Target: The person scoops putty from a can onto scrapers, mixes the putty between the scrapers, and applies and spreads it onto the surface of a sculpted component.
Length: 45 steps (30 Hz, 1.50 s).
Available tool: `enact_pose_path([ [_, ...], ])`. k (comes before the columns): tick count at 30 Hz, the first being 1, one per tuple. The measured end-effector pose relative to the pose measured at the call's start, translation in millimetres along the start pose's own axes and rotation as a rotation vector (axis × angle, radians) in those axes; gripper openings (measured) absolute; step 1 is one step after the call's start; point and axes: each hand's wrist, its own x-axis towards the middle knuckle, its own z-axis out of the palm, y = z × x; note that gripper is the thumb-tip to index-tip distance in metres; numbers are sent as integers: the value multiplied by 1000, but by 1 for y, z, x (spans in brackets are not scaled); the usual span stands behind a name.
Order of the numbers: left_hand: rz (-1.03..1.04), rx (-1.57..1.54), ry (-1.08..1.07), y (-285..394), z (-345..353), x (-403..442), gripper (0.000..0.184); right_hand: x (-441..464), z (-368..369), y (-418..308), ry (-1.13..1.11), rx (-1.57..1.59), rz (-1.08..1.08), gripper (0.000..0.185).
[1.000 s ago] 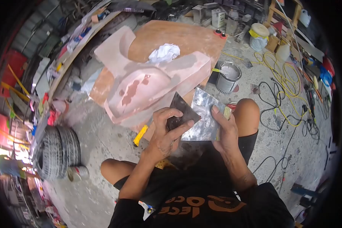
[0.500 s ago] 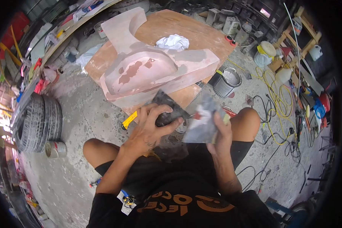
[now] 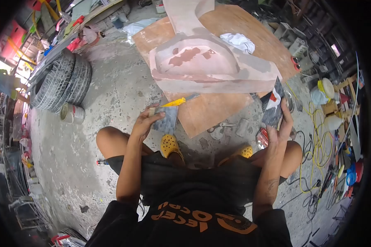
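Paste [image 3: 275,98], white and red, on plate [image 3: 272,118] at 2 o'clock, held in right hand [image 3: 284,125], fingers narrow at its edge. At 11 o'clock, grey sheet [image 3: 169,118] pinched in left hand [image 3: 143,123], well apart from plate. Just beyond, yellow knife [image 3: 175,102]. At 12 o'clock, pink panel [image 3: 210,85] on board [image 3: 212,112], untouched by either hand.

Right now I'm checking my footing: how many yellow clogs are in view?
2: the left clog, near the grey plate in the left hand, and the right clog, over toward the right hand and partly hidden. No others show.
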Motion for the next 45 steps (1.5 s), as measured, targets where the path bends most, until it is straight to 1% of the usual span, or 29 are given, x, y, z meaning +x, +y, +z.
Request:
enact_pose_path([
  [3, -125, 58, -24, -11, -12, 37, 55, 7, -15, 17, 41, 35, -20, 25],
  [4, -128, 69, 13, -17, -16, 47, 48, 8, -17, 18, 38, 41, -13, 26],
  [7, -326, 47, -187, -21, -29, 65, 38, 12, -20, 19, 27, 49, 11, 29],
  [10, -293, 157, -189, -31, -42, 74, 31, 12, -17, 19, 2, 79, 17, 29],
  [11, -250, 210, -238, -26, -43, 69, 30, 13, -17, 20, 0, 76, 15, 29],
  [13, -169, 318, -337, -1, -39, 47, 30, 13, -19, 21, 0, 71, 11, 29],
  [16, -106, 311, -374, 48, -46, 6, 26, 15, -26, 23, 6, 106, 33, 30],
  [18, -2, 99, -280, 42, -110, 9, 26, 15, -27, 23, 24, 116, 31, 30],
  [20, 132, -111, -67, 76, -119, 21, 27, 16, -28, 24, 27, 109, 33, 30],
  [22, 164, -321, 126, 102, -141, 60, 29, 18, -28, 26, 34, 104, 36, 29],
  [24, 194, -423, 234, 104, -160, 125, 28, 20, -25, 26, 37, 113, 33, 27],
  [27, 153, -414, 223, 88, -181, 216, 27, 22, -28, 26, 100, 55, 13, 26],
  [30, 132, -356, 158, 86, -160, 278, 28, 22, -34, 26, 194, 16, 30, 26],
  [33, -55, -206, 167, 94, -144, 304, 27, 23, -35, 27, 181, -14, 37, 26],
  [34, -11, -160, 242, 76, -174, 336, 26, 22, -33, 28, 184, -21, 41, 28],
  [35, 71, -184, 294, 85, -165, 321, 26, 23, -35, 30, 218, -29, 45, 28],
  [37, 247, -229, 390, 128, -132, 265, 27, 25, -38, 33, 280, -35, 44, 29],
  [39, 414, -294, 319, 146, -164, 237, 32, 22, -29, 37, 227, -51, 55, 32],
  [41, 514, -318, 396, 186, -117, 149, 35, 22, -24, 40, 201, -93, 95, 35],
  [43, 609, -111, 427, 194, -82, 81, 37, 21, -16, 46, 152, -132, 116, 33],
  [45, 589, 151, 382, 180, -43, 27, 41, 20, -9, 52, 98, -142, 171, 33],
])
